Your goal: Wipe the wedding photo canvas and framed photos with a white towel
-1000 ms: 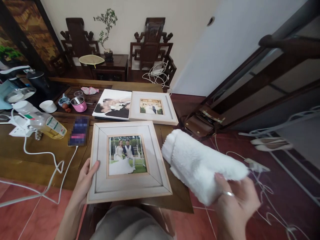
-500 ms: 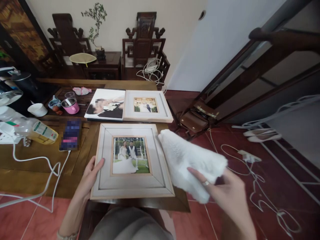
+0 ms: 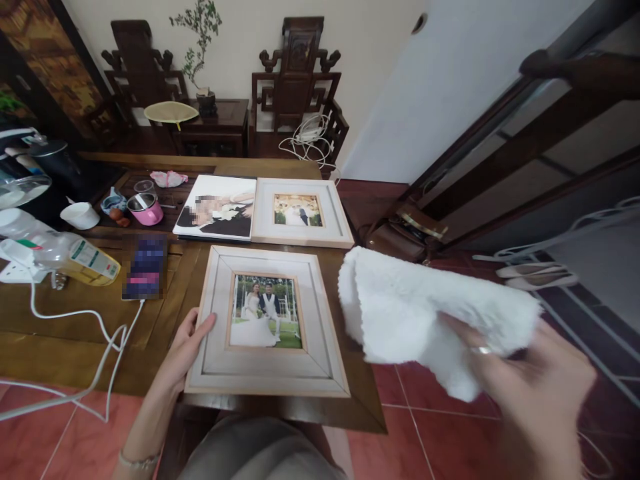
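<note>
A white wooden picture frame (image 3: 267,370) with a wedding photo (image 3: 265,311) in its middle stands at the near edge of the table. My left hand (image 3: 189,343) grips its left side, thumb on the front and the other fingers behind. To the right of the frame, my right hand (image 3: 520,380) holds a fluffy white cloth (image 3: 415,307) in the air, pinched between thumb and fingers. The cloth hangs partly folded, apart from the frame. A ring shows on the right hand, which is slightly blurred.
Behind lie a second white frame (image 3: 340,217) and a large portrait print (image 3: 225,193). Left on the wooden table (image 3: 65,347) are a phone (image 3: 145,267) on a cable, a bottle (image 3: 90,260) of yellow liquid, a pink mug (image 3: 146,210) and a white cup (image 3: 80,215).
My right hand has carried the white cloth to the right, away from the frame's edge. My left hand keeps its hold on the frame. The view has shifted slightly.
</note>
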`<state>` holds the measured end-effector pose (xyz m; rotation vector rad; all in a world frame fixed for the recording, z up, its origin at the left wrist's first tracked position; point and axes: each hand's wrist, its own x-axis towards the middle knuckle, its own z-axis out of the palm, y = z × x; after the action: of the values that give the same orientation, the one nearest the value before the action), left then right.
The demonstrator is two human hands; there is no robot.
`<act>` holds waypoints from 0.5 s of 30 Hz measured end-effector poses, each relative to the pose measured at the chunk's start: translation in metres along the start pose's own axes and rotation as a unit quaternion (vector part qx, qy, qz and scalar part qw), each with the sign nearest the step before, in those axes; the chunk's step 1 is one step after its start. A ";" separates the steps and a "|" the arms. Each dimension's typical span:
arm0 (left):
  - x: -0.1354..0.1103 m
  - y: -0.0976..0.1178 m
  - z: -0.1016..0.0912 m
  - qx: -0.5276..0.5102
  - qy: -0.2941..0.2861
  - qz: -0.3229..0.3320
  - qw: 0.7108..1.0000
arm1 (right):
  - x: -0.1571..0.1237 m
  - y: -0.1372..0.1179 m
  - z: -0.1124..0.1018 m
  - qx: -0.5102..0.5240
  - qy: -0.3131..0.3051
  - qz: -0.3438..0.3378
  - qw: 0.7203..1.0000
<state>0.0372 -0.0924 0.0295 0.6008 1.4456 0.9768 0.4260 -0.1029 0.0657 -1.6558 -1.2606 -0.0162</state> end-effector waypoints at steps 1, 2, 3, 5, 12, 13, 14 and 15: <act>0.000 0.000 0.000 0.010 -0.001 0.003 1.000 | 0.003 0.000 0.002 -0.035 -0.007 -0.052 0.998; 0.001 0.000 0.001 0.023 -0.004 0.007 1.000 | 0.008 0.000 0.004 -0.073 0.011 -0.098 0.992; 0.002 0.001 0.001 0.040 -0.004 0.014 0.999 | 0.012 0.000 0.008 -0.110 0.050 -0.140 0.983; 0.005 0.000 0.002 0.084 0.004 0.037 0.996 | 0.019 -0.001 0.017 -0.157 0.136 -0.204 0.957; 0.019 -0.005 -0.002 0.300 0.051 0.145 0.942 | -0.008 -0.016 0.076 -0.064 -0.178 -0.403 0.896; 0.020 -0.005 -0.002 0.330 0.063 0.162 0.928 | -0.016 -0.016 0.086 -0.052 -0.211 -0.414 0.884; 0.020 -0.006 -0.002 0.358 0.076 0.185 0.912 | -0.023 -0.016 0.094 -0.041 -0.233 -0.422 0.875; 0.020 -0.006 -0.001 0.383 0.086 0.215 0.894 | -0.029 -0.015 0.100 -0.029 -0.251 -0.423 0.870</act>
<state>0.0347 -0.0787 0.0138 1.4931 1.9053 0.7723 0.3496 -0.0541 0.0115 -1.0500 -2.3299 -0.1667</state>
